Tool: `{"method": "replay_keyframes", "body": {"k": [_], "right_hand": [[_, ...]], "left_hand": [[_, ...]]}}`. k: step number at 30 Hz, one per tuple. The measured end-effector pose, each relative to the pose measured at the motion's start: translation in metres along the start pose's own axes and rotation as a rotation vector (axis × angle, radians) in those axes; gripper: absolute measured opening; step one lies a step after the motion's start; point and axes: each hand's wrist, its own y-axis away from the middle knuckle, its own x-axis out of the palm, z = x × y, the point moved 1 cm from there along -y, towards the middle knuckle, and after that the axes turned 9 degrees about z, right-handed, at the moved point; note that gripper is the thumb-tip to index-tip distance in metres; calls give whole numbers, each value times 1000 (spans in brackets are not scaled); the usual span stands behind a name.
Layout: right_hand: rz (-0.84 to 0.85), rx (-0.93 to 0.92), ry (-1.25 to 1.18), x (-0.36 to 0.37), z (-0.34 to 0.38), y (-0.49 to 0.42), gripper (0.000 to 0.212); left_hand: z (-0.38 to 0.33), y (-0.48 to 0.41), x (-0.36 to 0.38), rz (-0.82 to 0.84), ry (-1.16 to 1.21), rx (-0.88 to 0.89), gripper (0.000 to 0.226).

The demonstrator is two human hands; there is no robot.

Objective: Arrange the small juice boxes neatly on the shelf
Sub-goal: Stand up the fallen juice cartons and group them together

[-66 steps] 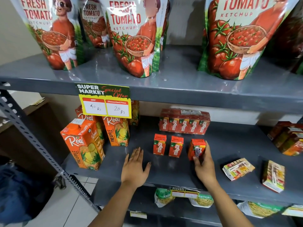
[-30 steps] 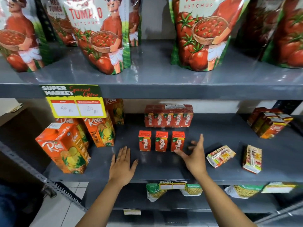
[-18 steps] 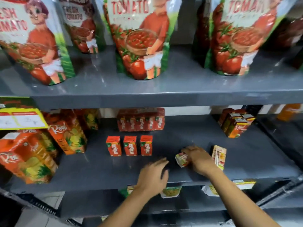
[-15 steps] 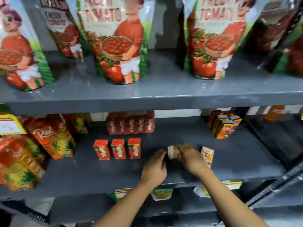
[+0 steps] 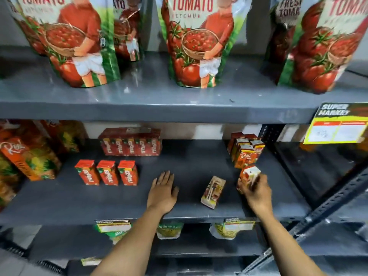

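Our right hand (image 5: 256, 191) has carried a juice box (image 5: 250, 176) rightward — now clamped, upright by the standing group (image 5: 247, 150); left hand (image 5: 162, 193) flat, empty on the shelf (image 5: 79, 204). One fallen box (image 5: 213, 192) remains.

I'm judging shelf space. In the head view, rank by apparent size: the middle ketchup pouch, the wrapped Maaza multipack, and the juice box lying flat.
Largest to smallest:
1. middle ketchup pouch
2. wrapped Maaza multipack
3. juice box lying flat

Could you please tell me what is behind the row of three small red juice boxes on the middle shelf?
Behind the three red juice boxes, apart from them, stands a shrink-wrapped multipack of the same red cartons against the back wall. Anything behind that pack is covered.
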Motion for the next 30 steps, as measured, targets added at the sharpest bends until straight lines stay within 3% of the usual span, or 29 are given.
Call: {"method": "replay_keyframes", "body": {"k": [7, 10, 13, 17, 19, 23, 26, 30], "right_hand": [[290, -46, -210, -17, -7, -11, 81], [396, -72, -255, -20, -6, -14, 78], [375, -48, -173, -18, -6, -14, 69], [204, 0, 51, -8, -6, -6, 51], [218, 7, 80, -6, -7, -4, 63], [467, -111, 9, -13, -9, -1, 108], [592, -123, 49, -21, -8, 1, 96], [558, -96, 110, -22, -6, -6, 74]], "left_hand": [[-5, 1, 1, -62, 13, -12, 56], [-6, 1, 1, -66, 18, -12, 55], [-5, 1, 2, -73, 27, -17, 55], [-5, 0, 2, -81, 40, -14, 55], [-4, 0, 2, -84, 43, -10, 55], [-5, 0, 2, -100, 55, -9, 55], [-5, 0, 2, -110, 65, -6, 55], [-4, 1, 3, -102, 62, -11, 55]]}}
